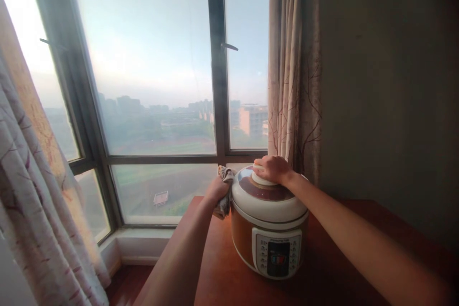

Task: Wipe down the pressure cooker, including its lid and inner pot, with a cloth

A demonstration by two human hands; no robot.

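Observation:
A round electric pressure cooker [244, 239] with a white lid, brown sides and a front control panel stands upright on a reddish-brown wooden table [215, 267]. On top of its lid, my right hand [276, 169] is closed around the white knob [263, 180]. At the cooker's left side, my left hand [218, 187] grips a crumpled patterned cloth [223, 206], which is against or very near the lid's edge. The lid appears to sit level on the body. Some fingers of both hands are hidden from this angle.
Behind the table are large windows [150, 81] with dark frames and handles. Patterned curtains hang at the left [32, 201] and beside the dark wall at the right [287, 57]. A low white sill [143, 244] runs under the glass, left of the table.

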